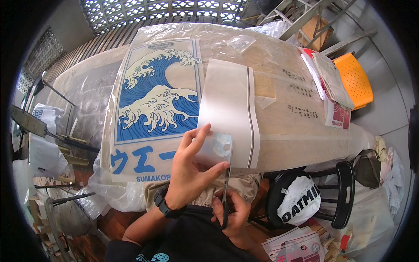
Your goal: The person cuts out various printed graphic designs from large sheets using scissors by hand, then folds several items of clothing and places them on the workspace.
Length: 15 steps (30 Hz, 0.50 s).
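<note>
My left hand [188, 168], with a black watch on its wrist, holds a small pale sheet [214, 148] with a light blue and white pattern between thumb and fingers. Scissors [225, 192] with dark handles are in my right hand [238, 214], below and to the right. Their blades point away from me along the sheet's right edge, near my left thumb tip. Whether they are cutting into it I cannot tell. Just beyond lies a long whitish sheet [224, 96] with a dark stripe down its right side, partly behind the small sheet.
A large blue wave print [152, 100] lies at the left on the plastic-covered table [279, 144]. Folded cloths [334, 83] lie at its right end, beside a yellow chair [354, 81]. A black chair [342, 194] with a white printed cloth [299, 198] stands at the near right.
</note>
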Each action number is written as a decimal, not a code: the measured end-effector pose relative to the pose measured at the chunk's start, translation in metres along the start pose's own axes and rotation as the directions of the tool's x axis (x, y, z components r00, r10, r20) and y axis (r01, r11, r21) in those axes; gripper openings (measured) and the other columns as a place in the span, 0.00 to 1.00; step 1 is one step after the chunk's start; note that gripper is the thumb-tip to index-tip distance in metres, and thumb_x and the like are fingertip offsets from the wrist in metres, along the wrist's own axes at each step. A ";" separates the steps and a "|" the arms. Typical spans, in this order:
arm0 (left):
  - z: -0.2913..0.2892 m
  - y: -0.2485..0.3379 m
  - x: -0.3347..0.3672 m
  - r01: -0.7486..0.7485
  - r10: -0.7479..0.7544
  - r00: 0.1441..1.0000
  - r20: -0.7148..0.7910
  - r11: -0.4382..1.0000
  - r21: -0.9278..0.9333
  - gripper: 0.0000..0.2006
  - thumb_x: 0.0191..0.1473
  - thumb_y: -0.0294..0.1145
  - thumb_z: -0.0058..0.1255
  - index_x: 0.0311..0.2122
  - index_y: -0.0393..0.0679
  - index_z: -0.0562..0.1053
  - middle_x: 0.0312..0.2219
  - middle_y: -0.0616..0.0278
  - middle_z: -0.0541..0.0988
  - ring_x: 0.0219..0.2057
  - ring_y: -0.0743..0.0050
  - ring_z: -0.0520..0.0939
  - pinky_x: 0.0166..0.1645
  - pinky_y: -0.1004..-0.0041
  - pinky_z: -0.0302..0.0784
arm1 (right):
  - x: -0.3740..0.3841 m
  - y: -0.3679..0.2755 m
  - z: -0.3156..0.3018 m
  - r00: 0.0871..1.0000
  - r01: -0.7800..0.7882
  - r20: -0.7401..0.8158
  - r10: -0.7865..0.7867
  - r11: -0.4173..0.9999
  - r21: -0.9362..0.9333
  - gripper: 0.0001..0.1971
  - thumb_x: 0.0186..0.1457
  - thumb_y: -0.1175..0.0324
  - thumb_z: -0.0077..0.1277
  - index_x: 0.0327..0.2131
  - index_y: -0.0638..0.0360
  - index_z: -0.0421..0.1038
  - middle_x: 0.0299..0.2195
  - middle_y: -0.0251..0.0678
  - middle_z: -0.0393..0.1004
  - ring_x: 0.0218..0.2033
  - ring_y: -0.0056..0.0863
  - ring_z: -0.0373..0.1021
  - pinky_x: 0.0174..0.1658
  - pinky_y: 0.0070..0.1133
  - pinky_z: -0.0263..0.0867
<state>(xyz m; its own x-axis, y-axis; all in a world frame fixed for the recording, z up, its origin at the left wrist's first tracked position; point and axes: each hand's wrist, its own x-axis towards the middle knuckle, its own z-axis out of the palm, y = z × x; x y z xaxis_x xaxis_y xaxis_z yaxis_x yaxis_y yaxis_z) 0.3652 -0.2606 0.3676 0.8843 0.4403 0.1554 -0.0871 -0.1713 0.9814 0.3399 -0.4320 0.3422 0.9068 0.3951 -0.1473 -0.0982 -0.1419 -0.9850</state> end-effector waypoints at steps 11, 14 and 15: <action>-0.001 -0.004 -0.001 -0.056 0.056 0.998 -0.001 0.998 0.034 0.43 0.39 0.23 0.71 0.64 0.35 0.64 0.51 0.52 0.71 0.50 0.63 0.76 0.52 0.71 0.74 | 0.005 -0.002 0.001 0.999 0.043 -0.002 -0.043 0.999 -0.028 0.10 0.58 0.69 0.59 0.38 0.66 0.73 0.17 0.31 0.73 0.15 0.16 0.71 0.21 0.16 0.62; -0.001 -0.003 -0.001 -0.034 0.034 0.999 -0.003 0.999 0.027 0.43 0.39 0.23 0.71 0.64 0.35 0.65 0.51 0.52 0.71 0.50 0.63 0.76 0.52 0.71 0.75 | 0.006 -0.004 0.002 1.000 0.030 -0.004 -0.030 0.999 -0.018 0.10 0.59 0.69 0.59 0.38 0.66 0.73 0.17 0.31 0.73 0.15 0.16 0.70 0.20 0.16 0.63; -0.001 -0.003 -0.001 -0.026 0.026 1.000 -0.002 1.000 0.017 0.43 0.39 0.23 0.71 0.64 0.35 0.65 0.51 0.52 0.71 0.50 0.63 0.76 0.52 0.71 0.75 | 0.006 -0.003 0.002 1.000 0.026 -0.003 -0.026 1.000 -0.009 0.10 0.59 0.68 0.59 0.38 0.66 0.73 0.17 0.31 0.73 0.15 0.16 0.70 0.20 0.16 0.63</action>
<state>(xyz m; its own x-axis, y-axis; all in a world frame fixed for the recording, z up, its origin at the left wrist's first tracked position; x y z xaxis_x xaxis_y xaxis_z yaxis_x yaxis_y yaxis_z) 0.3645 -0.2595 0.3646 0.8807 0.4377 0.1809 -0.1023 -0.1972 0.9750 0.3447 -0.4271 0.3444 0.9102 0.3958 -0.1216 -0.0710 -0.1401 -0.9876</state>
